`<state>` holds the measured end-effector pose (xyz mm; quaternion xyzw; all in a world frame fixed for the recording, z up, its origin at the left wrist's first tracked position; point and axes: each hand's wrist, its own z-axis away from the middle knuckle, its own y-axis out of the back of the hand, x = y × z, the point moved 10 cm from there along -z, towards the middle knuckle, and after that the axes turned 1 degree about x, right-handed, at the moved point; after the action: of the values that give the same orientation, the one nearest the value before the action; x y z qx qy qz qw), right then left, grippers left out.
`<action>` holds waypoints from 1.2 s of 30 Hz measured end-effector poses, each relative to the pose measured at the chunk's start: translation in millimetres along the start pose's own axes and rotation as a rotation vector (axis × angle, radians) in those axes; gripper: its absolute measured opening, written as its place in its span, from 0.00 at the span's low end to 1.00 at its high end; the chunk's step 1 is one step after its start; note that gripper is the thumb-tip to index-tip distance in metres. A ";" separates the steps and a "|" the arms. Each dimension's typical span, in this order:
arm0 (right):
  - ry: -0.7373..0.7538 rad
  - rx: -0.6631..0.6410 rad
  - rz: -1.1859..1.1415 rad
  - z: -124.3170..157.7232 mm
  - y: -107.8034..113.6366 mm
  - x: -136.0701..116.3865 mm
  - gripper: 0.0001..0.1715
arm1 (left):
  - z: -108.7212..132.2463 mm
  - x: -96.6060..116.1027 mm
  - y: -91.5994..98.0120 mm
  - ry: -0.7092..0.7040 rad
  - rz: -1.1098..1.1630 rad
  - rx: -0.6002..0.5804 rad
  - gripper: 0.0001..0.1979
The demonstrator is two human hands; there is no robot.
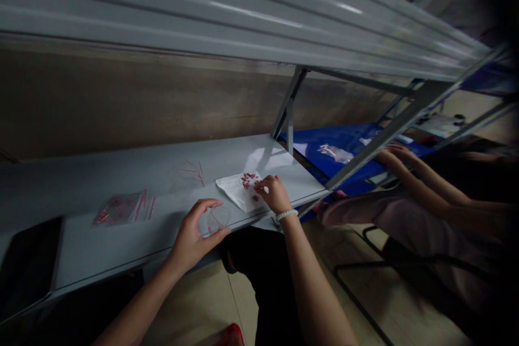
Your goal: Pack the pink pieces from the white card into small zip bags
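My left hand curves around a small clear zip bag with a red strip, holding it between thumb and fingers near the table's front edge. To its right lies a white sheet or packet with several small pink and dark pieces loose on it. Over the right side of that sheet, my right hand, with a pale bead bracelet at the wrist, has its fingertips drawn together in a pinch among the pieces. Anything between those fingertips is too small to make out.
Filled clear zip bags lie at the left, beside a dark flat device. Behind my left hand are flat clear bags with red strips. A ridged metal shelf hangs above. Rightward, another person's hands rest by a blue table.
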<state>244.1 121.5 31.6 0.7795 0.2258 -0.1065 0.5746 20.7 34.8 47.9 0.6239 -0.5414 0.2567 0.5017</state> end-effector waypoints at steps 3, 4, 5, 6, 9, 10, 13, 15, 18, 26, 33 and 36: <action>0.017 0.105 -0.376 6.4 19.6 -21.0 0.07 | -0.5 3.7 2.5 -0.025 -0.034 0.037 0.21; 0.057 0.101 -0.510 9.7 23.2 -35.2 0.08 | -0.5 5.3 2.7 -0.035 -0.054 0.046 0.21; 0.113 0.080 -0.616 13.5 25.6 -52.4 0.09 | -0.3 6.8 2.4 -0.044 -0.076 0.053 0.21; 0.178 0.040 -0.679 17.8 26.2 -71.4 0.09 | 0.0 8.1 1.8 -0.052 -0.094 0.058 0.22; 0.306 -0.033 -0.721 29.0 25.9 -114.2 0.08 | 1.1 8.6 -0.1 -0.055 -0.115 0.067 0.23; 0.323 -0.047 -0.721 30.9 24.7 -121.9 0.08 | 1.4 7.8 -0.3 -0.050 -0.113 0.071 0.23; 0.347 -0.072 -0.720 32.7 20.4 -131.9 0.08 | 1.9 4.8 -1.8 -0.032 -0.109 0.067 0.23; 0.369 -0.084 -0.705 33.2 17.9 -135.1 0.09 | 1.9 3.5 -2.7 -0.026 -0.111 0.060 0.22; 0.404 -0.115 -0.704 34.1 15.4 -139.4 0.11 | 2.1 2.3 -3.3 -0.016 -0.111 0.053 0.22; 0.100 0.154 -0.465 12.7 36.6 -32.8 0.10 | 3.8 -2.6 -0.3 0.026 -0.114 0.054 0.24; 0.055 -0.014 0.015 14.5 1.9 24.8 0.05 | 5.0 -6.0 -0.9 0.038 -0.111 0.050 0.25; 0.054 -0.040 0.034 13.7 -4.0 23.4 0.05 | 5.2 -5.3 -0.8 0.040 -0.109 0.050 0.25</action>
<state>263.9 114.8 13.9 0.7742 0.2299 -0.0711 0.5854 18.9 32.3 41.2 0.6594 -0.4900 0.2550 0.5100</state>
